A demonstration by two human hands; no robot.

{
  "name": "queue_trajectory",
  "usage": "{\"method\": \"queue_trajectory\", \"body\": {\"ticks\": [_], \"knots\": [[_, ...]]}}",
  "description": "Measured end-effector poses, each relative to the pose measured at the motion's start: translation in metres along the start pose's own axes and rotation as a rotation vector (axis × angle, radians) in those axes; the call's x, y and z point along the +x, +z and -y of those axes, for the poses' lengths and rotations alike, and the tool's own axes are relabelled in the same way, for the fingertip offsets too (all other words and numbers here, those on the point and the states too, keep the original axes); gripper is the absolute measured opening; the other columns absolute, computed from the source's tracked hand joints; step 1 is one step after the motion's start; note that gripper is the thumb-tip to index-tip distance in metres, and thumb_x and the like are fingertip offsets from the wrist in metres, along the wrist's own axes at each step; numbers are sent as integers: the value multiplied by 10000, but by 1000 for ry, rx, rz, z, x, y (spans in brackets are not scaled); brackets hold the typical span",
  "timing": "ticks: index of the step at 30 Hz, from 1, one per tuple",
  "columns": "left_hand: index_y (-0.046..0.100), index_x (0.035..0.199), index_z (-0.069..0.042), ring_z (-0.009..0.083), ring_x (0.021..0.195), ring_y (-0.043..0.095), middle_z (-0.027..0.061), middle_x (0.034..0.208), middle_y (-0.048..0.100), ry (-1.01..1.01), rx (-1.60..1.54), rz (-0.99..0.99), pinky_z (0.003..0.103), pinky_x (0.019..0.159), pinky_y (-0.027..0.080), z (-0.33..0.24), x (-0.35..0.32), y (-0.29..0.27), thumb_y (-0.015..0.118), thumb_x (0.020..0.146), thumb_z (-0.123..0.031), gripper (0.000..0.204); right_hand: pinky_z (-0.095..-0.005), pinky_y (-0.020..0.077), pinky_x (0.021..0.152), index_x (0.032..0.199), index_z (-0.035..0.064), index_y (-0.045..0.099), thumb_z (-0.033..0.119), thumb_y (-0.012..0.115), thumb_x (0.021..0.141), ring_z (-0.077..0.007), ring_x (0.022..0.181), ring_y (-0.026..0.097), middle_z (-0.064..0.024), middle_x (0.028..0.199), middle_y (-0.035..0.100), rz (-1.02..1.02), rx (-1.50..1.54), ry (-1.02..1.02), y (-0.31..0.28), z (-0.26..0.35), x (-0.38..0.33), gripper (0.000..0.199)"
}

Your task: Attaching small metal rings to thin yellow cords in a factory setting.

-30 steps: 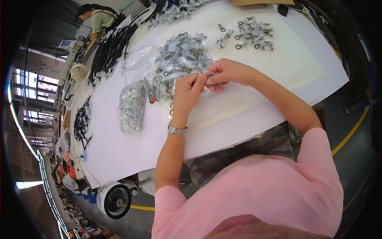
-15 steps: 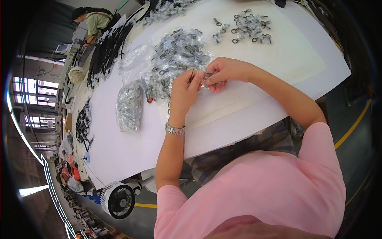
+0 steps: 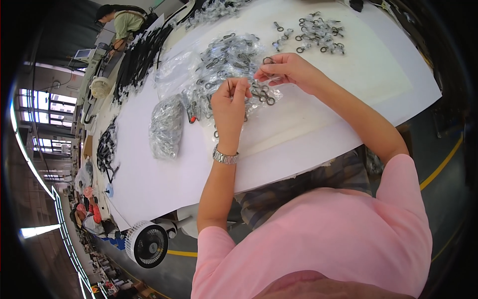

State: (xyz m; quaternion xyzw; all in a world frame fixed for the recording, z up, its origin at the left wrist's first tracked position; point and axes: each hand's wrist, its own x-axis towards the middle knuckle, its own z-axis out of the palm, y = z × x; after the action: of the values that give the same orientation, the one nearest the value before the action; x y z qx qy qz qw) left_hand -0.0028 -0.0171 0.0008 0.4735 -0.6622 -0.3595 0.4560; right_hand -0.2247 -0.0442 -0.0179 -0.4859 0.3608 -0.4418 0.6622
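My left hand (image 3: pixel 229 102), with a metal watch (image 3: pixel 225 156) on the wrist, is closed in a pinch. A thin dark edge shows at its fingertips, too little to name. My right hand (image 3: pixel 288 72) is a short way to the right, fingers bent around a dark metal snap hook (image 3: pixel 268 61), its ring showing above the index finger. Just beyond both hands spreads a heap of plastic-wrapped snap hooks (image 3: pixel 224 62). Several more hooks (image 3: pixel 266 97) lie between and below my hands.
A smaller group of wrapped hooks (image 3: pixel 321 34) lies at the far right of the white table (image 3: pixel 164 189). Left of the heap are a full clear plastic bag (image 3: pixel 167 127) and a small red-ended tool (image 3: pixel 192 119). Black straps (image 3: pixel 139 62), a fan (image 3: pixel 149 244) and another person (image 3: pixel 127 24) are further left.
My hands, together at the fingertips before, have parted. The right hand has moved up and away with the ring at its fingers; hooks beneath it now show. The view has shifted slightly.
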Motion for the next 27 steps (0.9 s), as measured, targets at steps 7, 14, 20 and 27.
{"method": "queue_trajectory", "body": {"ticks": [7, 14, 20, 27], "knots": [[667, 1193, 4, 16, 504, 436, 18, 867, 739, -171, -298, 194, 189, 459, 316, -15, -8, 23, 666, 1015, -160, 242, -277, 522, 855, 1148, 28, 743, 259, 700, 999, -97, 988, 666, -30, 1058, 744, 34, 191, 10, 22, -16, 1, 279], [671, 1058, 3, 36, 475, 417, 68, 859, 723, -279, -490, 340, 205, 422, 276, 9, -6, 18, 571, 1068, -172, 202, -266, 463, 584, 1111, 23, 730, 347, 642, 1022, -101, 590, 555, -17, 841, 697, 112, 248, 58, 25, -13, -2, 348], [682, 1059, 19, 43, 463, 406, 80, 859, 715, -371, -594, 444, 200, 427, 280, 5, -8, 22, 546, 1082, -188, 248, -254, 475, 513, 1272, -25, 652, 407, 497, 1088, -116, 627, 617, -150, 1095, 735, 98, 270, 16, 27, -8, -5, 494], [693, 1106, 25, 32, 478, 391, 73, 881, 708, -340, -569, 450, 194, 436, 279, 6, -10, 19, 544, 1086, -192, 264, -238, 500, 507, 1339, -17, 608, 385, 510, 1089, -123, 641, 633, -177, 1192, 709, 88, 309, -36, 33, -5, -8, 484]]}}
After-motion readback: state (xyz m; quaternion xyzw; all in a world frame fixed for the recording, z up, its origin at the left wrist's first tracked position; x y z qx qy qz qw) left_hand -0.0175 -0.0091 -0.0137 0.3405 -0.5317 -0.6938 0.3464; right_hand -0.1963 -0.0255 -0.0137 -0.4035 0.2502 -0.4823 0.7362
